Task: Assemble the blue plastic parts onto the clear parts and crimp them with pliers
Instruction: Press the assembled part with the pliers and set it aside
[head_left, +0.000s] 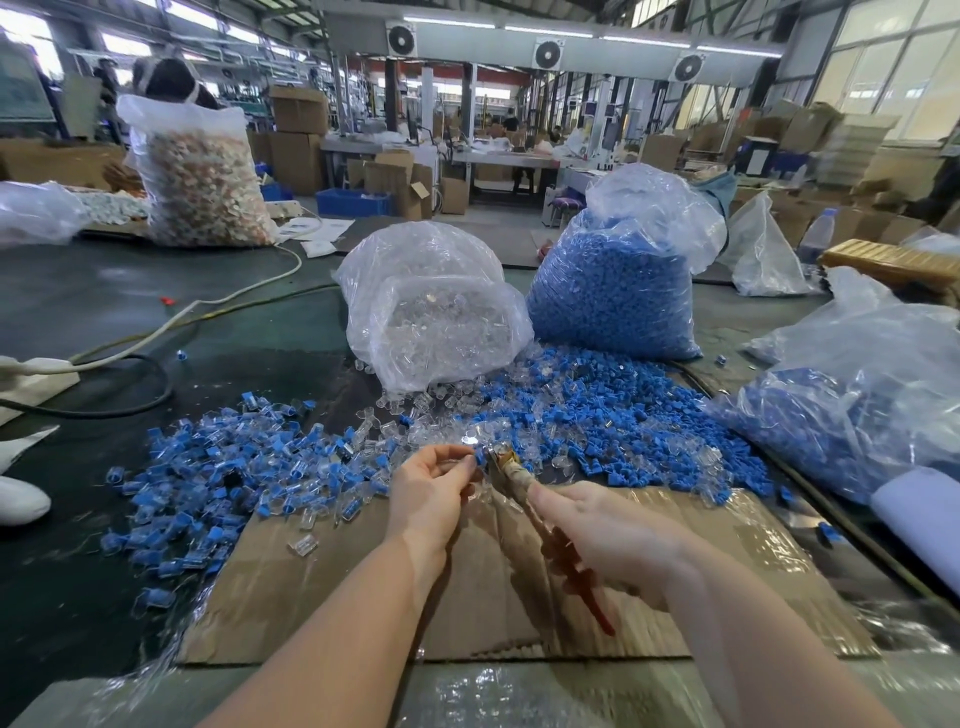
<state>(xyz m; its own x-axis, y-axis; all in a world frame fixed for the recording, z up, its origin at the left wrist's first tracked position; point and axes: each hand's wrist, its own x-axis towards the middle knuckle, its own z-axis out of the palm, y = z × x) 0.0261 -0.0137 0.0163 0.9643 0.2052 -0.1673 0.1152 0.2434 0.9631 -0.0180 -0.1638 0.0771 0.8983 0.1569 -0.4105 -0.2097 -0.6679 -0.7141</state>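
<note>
Two hands work above a flattened sheet of cardboard (363, 587) lying on the dark bench (104, 312). The left hand (431, 493) pinches a small clear part (470, 451) between thumb and fingertips; a blue part seems to sit at its right end, though it is too small to be sure. The right hand (613, 535) is wrapped around the red handles of one pair of pliers (524, 493), whose taped neck points up and left so that the nose meets the piece held by the left hand.

Behind the hands lie two loose heaps too many to count: a mixed heap of blue-and-clear pieces (234, 467) on the left, and a spread of blue parts (613, 415) with clear ones among them on the right. Four plastic bags belong to the job: one bag of clear parts (436, 317) in the middle, one tall bag of blue parts (618, 291) just beside it on the right, a third bag with blue contents (841, 410) at the right edge, and a fourth with pale orange-and-white contents (202, 182) far left. A white cable (208, 306) and a black cable (130, 405) cross the bench on the left. Cardboard boxes (296, 130) and one blue crate (353, 201) stand on the floor beyond.
</note>
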